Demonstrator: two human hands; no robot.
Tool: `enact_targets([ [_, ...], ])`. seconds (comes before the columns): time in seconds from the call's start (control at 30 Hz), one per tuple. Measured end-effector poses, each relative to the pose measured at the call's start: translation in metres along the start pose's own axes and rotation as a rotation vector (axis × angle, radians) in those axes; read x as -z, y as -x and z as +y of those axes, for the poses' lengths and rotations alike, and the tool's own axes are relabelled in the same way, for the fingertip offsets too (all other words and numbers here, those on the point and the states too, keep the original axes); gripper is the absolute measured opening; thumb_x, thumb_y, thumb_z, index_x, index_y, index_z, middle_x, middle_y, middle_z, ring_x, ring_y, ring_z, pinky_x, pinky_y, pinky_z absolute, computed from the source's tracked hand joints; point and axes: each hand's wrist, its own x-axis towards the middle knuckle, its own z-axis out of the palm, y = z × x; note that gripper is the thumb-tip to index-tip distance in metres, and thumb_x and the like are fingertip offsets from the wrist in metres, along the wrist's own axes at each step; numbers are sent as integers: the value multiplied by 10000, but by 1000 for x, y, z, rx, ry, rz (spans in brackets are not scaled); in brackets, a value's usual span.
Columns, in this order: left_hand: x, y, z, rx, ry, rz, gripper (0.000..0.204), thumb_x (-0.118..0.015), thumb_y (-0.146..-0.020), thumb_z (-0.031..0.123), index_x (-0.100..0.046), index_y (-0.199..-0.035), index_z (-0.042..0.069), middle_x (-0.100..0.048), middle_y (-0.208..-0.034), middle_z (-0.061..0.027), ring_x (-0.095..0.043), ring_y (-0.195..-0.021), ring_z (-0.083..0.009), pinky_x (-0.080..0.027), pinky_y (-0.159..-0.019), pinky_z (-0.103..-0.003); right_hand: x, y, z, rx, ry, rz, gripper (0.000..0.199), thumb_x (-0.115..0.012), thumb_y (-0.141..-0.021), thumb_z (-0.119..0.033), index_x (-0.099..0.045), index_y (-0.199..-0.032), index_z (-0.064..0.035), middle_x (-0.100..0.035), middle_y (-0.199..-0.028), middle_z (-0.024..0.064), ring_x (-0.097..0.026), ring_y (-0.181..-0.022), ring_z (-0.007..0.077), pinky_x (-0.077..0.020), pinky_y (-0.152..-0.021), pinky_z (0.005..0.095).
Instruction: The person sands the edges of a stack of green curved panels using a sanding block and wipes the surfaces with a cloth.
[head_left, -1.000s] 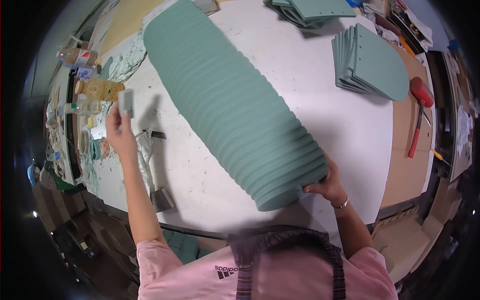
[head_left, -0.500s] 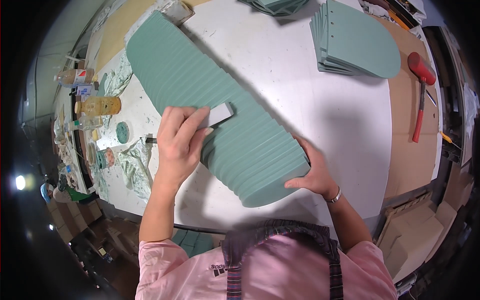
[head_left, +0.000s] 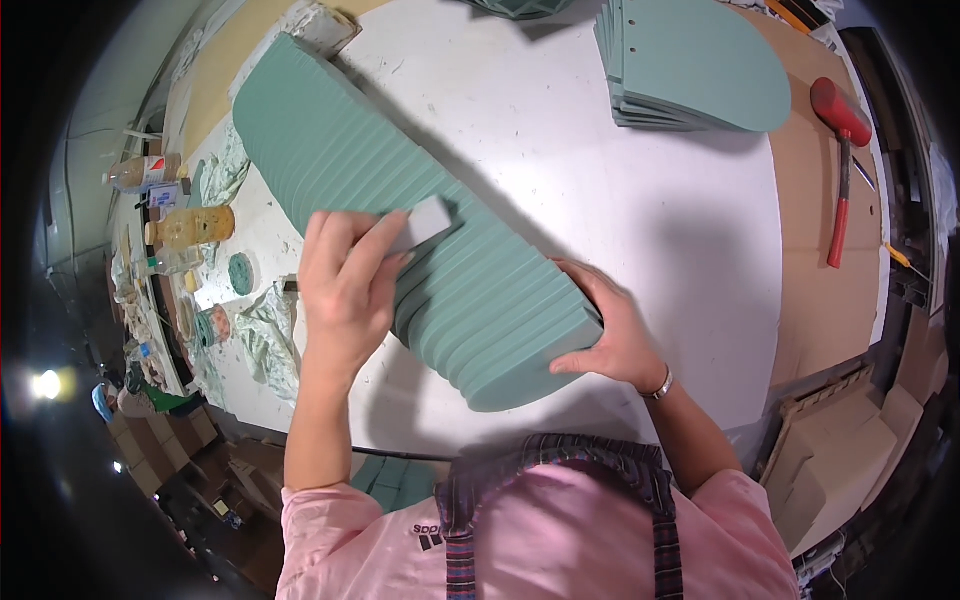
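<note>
A long row of green, rounded-end panels lies diagonally across the white table, packed face to face with stepped edges. On the left side of its middle is my left hand, fingers closed round a small pale grey rectangular block, which touches the panel edges. My right hand grips the near right end of the row, thumb on the end face and fingers behind the far edge. Part of the block is hidden by my left fingers.
Another stack of green panels sits at the far right. A red mallet rests on brown cardboard. On the left are bottles, a round green pad and a crumpled stained cloth. A white-wrapped block stands behind the row.
The whole view has shifted slightly. The row's far end sits a little further left and nearer, and the grey block has moved slightly with my left hand. Both grips remain.
</note>
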Motion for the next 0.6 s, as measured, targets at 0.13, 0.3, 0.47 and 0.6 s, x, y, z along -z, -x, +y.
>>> enact_targets([
  [0.13,-17,-19,0,-39,28,96,413,-720,-653,-96,-706,-1054,0,-584,-856,-105,-542,-789,-272,-448,-671,-358,-2,1,2,-20,-29,-8,956,-889,-583,-377,-508,-1381,-15,-570,-1375,177,-547,-1263,356,-430,-1069,414],
  [0.3,-1,4,4,22,38,30,408,-726,-666,-96,-709,-1059,14,-590,-871,-95,-552,-794,-256,-454,-673,-350,1,2,3,-19,1,12,955,-888,-578,-379,-512,-1381,-24,-571,-1374,174,-551,-1259,359,-432,-1067,415],
  [0.47,-21,-14,-3,55,12,86,360,-732,-721,-90,-713,-1066,11,-605,-899,-95,-567,-806,-244,-463,-689,-327,-3,0,0,-11,-17,0,957,-888,-577,-383,-512,-1381,-24,-573,-1373,171,-552,-1260,356,-432,-1068,415],
  [0.6,-17,-15,-1,65,84,171,336,-740,-750,-63,-707,-1079,-2,-611,-918,-101,-594,-840,-228,-477,-730,-302,-3,2,2,-46,-39,8,959,-889,-575,-387,-514,-1378,-19,-574,-1373,172,-554,-1258,354,-430,-1069,418],
])
